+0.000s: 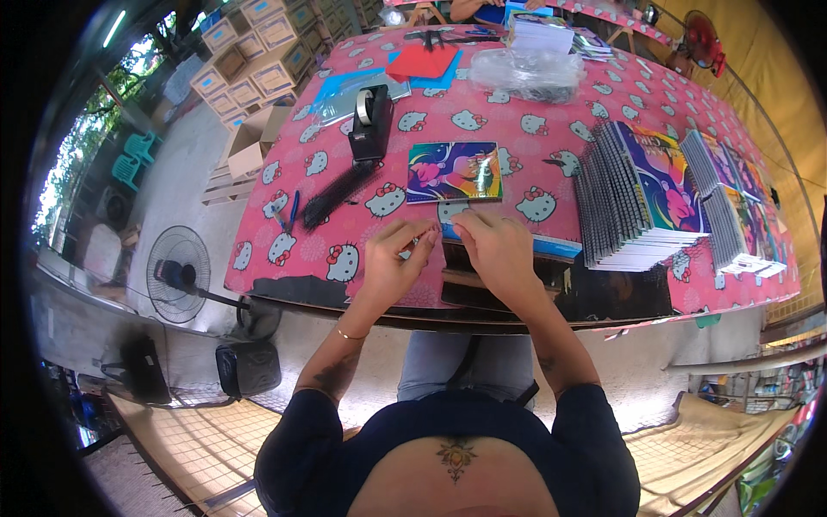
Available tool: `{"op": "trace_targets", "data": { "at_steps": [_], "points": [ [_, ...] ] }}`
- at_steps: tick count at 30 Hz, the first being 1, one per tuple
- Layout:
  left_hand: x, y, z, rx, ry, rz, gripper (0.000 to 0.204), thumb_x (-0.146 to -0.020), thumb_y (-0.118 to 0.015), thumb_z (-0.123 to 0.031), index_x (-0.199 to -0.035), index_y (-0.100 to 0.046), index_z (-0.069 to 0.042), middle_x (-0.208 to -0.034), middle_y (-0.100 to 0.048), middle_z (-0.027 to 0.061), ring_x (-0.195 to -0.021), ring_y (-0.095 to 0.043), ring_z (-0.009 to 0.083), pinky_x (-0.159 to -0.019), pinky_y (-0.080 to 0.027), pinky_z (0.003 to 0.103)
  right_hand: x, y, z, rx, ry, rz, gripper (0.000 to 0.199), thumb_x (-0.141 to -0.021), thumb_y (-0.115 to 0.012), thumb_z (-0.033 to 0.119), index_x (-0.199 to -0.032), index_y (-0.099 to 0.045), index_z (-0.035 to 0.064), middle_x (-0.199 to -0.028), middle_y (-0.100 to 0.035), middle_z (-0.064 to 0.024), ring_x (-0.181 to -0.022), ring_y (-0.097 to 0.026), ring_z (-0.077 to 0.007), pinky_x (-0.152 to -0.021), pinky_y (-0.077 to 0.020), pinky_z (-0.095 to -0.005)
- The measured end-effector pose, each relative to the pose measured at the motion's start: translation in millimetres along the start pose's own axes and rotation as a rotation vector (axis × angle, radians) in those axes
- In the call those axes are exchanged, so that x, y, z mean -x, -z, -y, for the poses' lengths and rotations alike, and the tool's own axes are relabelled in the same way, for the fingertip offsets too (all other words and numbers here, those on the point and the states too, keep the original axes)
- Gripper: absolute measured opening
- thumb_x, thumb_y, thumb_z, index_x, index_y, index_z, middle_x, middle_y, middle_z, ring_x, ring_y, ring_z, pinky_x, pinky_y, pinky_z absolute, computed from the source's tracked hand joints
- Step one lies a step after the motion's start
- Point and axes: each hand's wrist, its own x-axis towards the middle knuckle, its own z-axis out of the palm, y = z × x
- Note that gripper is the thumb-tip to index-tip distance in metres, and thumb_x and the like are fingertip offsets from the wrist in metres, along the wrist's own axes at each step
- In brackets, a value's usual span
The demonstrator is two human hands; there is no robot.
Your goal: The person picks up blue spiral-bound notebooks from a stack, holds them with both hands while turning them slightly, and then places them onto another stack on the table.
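My left hand (394, 258) and my right hand (495, 248) are close together at the near edge of the table (603, 112), fingers pinched on a thin strip or edge of clear wrapping (438, 231) between them. Just beyond my hands lies a colourful notebook (454, 171), flat on the pink patterned tablecloth. What exactly the fingers grip is small and partly hidden.
A black tape dispenser (371, 121) and black spiral bindings (338, 195) lie left of the notebook, with a blue pen (294, 209). Stacks of spiral notebooks (642, 194) stand at the right. Red paper (422, 60) and plastic bags (525, 71) lie at the far side. A floor fan (178, 273) stands to the left.
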Motion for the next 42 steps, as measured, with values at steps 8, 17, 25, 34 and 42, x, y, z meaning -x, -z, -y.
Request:
{"op": "trace_targets", "data": {
  "at_steps": [8,17,25,34,42],
  "points": [
    [-0.1,-1.5,-3.8,-0.139,0.098,-0.024,0.015,-0.091,-0.071,-0.006,-0.103,-0.073,0.003,-0.08,-0.069,0.0124,-0.066,-0.065,0.0173,-0.061,-0.051,0.029,-0.8,2.2,2.5,-0.014,-0.005,0.007,0.01,-0.091,-0.066,0.02,-0.094,-0.066,0.0101,-0.08,-0.065,-0.0084,-0.072,-0.065,-0.0309,-0.065,-0.0503,-0.042],
    [-34.1,20.6,26.0,-0.058,-0.094,0.522,0.039,-0.084,-0.075,-0.006,-0.12,-0.061,-0.003,-0.1,-0.061,0.0138,-0.083,-0.064,0.0312,-0.068,-0.051,0.041,-2.4,8.5,-0.3,-0.073,0.041,0.084,0.011,-0.09,-0.067,0.019,-0.096,-0.067,0.0104,-0.086,-0.065,-0.0069,-0.075,-0.066,-0.032,-0.064,-0.0509,-0.0422],
    [-28.5,-16.5,-0.7,-0.686,-0.326,0.199,0.067,-0.098,-0.052,-0.049,-0.144,-0.046,0.0,-0.14,-0.048,0.0241,-0.124,-0.048,0.0415,-0.103,-0.035,0.054,2.4,24.3,-13.7,0.038,-0.012,0.109,0.014,-0.088,-0.068,0.018,-0.099,-0.07,0.0107,-0.085,-0.067,-0.0085,-0.081,-0.067,-0.0315,-0.067,-0.0514,-0.0442],
    [-14.0,-38.1,19.0,-0.942,-0.185,0.104,0.084,-0.098,-0.05,-0.053,-0.153,-0.028,0.006,-0.162,-0.021,0.0285,-0.151,-0.016,0.0467,-0.113,-0.003,0.072,2.4,29.9,-18.0,0.041,0.025,0.113,0.018,-0.087,-0.067,0.017,-0.104,-0.07,0.0116,-0.09,-0.07,-0.0098,-0.088,-0.068,-0.0308,-0.074,-0.0511,-0.0435],
    [-5.5,-29.3,-1.4,-0.914,-0.227,0.337,0.081,-0.097,-0.051,-0.053,-0.151,-0.033,0.004,-0.159,-0.029,0.027,-0.151,-0.021,0.0428,-0.115,-0.01,0.07,16.4,59.5,-33.5,0.141,-0.021,0.225,0.021,-0.088,-0.066,0.015,-0.108,-0.071,0.0141,-0.087,-0.072,-0.0081,-0.078,-0.069,-0.0278,-0.073,-0.0494,-0.0425]
  ]
}}
